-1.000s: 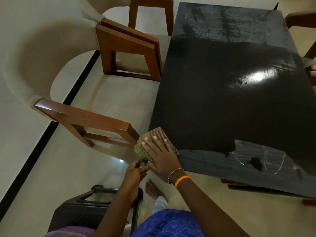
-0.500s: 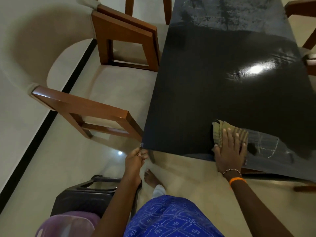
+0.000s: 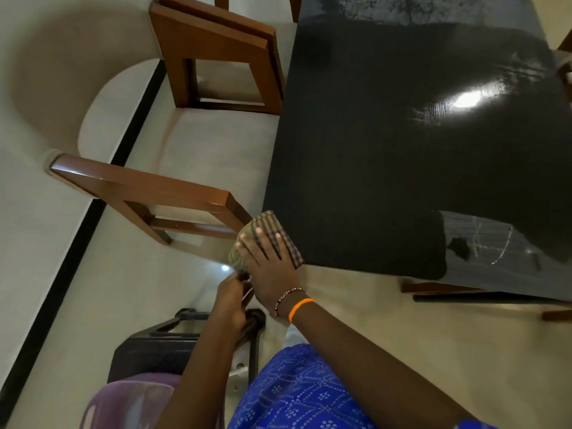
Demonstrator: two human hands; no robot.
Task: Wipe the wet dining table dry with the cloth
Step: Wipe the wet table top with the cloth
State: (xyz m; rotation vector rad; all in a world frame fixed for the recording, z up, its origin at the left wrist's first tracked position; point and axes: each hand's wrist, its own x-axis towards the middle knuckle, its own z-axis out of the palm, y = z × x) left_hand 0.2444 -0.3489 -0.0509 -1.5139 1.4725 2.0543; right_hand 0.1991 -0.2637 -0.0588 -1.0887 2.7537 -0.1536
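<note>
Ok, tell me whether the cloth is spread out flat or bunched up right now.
Bunched up. The checked cloth sits as a thick wad at the table's near-left corner, overhanging the edge, under the flat right hand.

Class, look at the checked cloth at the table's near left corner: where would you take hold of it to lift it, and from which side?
Take the cloth by the bunched part that overhangs the table corner. Come from the left, off the table's edge, since that fold hangs free of the top while the right hand lies flat over the rest. A pinch grip there should close round fabric without scraping the tabletop.
</note>
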